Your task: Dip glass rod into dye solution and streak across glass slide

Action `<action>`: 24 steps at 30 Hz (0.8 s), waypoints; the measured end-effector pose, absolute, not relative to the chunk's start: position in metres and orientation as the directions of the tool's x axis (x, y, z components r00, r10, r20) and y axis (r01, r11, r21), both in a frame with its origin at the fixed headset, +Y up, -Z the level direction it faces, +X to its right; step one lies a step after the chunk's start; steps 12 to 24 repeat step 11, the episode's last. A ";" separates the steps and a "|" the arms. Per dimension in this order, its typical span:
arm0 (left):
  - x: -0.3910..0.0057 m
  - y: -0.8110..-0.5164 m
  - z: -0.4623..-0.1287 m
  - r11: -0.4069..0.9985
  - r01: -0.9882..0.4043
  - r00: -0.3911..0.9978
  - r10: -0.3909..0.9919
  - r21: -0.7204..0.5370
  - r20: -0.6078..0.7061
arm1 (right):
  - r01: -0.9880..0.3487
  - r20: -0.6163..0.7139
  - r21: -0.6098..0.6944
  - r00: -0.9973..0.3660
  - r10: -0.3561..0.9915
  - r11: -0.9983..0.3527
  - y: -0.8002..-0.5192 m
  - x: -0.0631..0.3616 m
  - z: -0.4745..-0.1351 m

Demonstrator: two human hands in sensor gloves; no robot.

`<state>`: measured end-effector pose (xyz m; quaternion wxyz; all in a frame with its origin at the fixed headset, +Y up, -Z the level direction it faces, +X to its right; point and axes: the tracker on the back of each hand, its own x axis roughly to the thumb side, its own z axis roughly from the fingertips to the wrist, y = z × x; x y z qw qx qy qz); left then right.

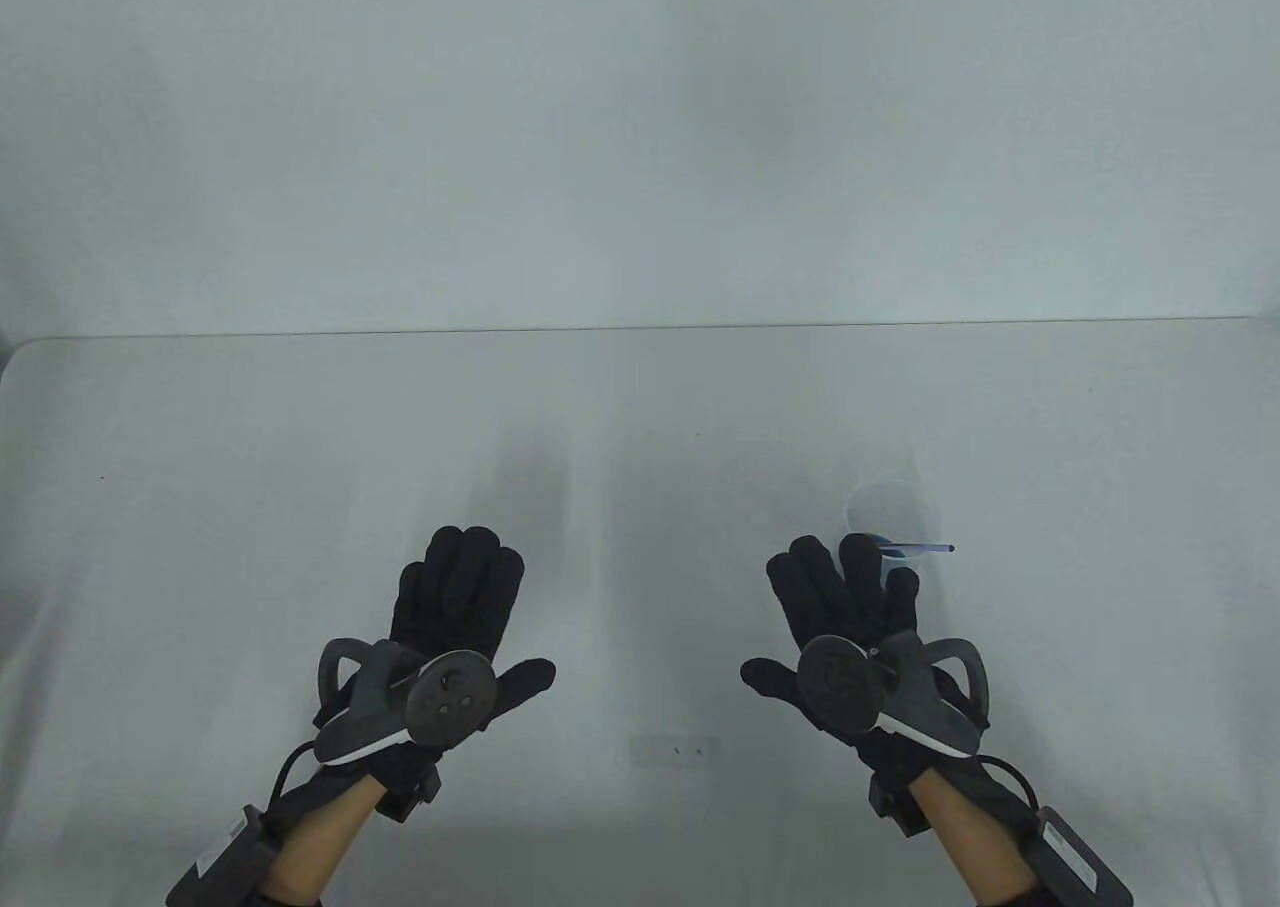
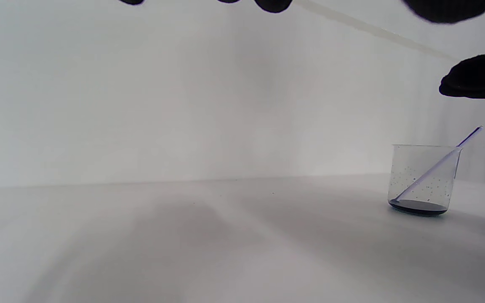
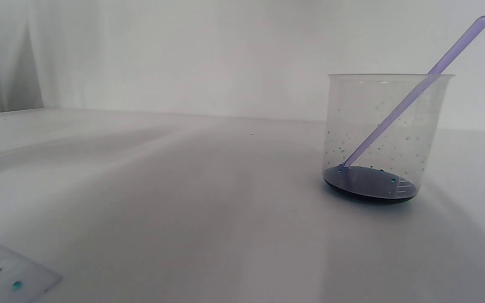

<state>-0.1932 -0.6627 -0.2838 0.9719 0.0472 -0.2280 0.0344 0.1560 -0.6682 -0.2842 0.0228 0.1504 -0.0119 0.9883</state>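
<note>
A clear beaker [image 1: 893,517] with a shallow layer of dark blue dye stands on the white table, just beyond my right hand [image 1: 850,587]. A glass rod [image 1: 915,549] leans in it, its tip in the dye and its upper end over the right rim. The beaker [image 3: 387,139] and rod [image 3: 411,92] show close in the right wrist view, and smaller in the left wrist view [image 2: 423,179]. A glass slide [image 1: 672,749] with small dye spots lies flat near the front edge between my hands; its corner shows in the right wrist view [image 3: 9,273]. My left hand [image 1: 460,587] and right hand are both open, flat and empty.
The white table [image 1: 300,467] ends at a far edge against a plain pale wall. My left hand's fingertips [image 2: 272,4] show at the top of the left wrist view.
</note>
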 end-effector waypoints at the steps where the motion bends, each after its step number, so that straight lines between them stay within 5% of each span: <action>1: -0.193 -0.663 -0.284 0.993 -0.089 0.894 0.046 0.075 0.447 | -0.054 0.295 -0.015 -0.954 0.047 -0.998 -0.668 0.156 -0.284; 24: -0.192 -0.665 -0.284 0.996 -0.073 0.893 0.039 0.059 0.449 | -0.036 0.289 -0.017 -0.957 0.030 -0.999 -0.669 0.155 -0.284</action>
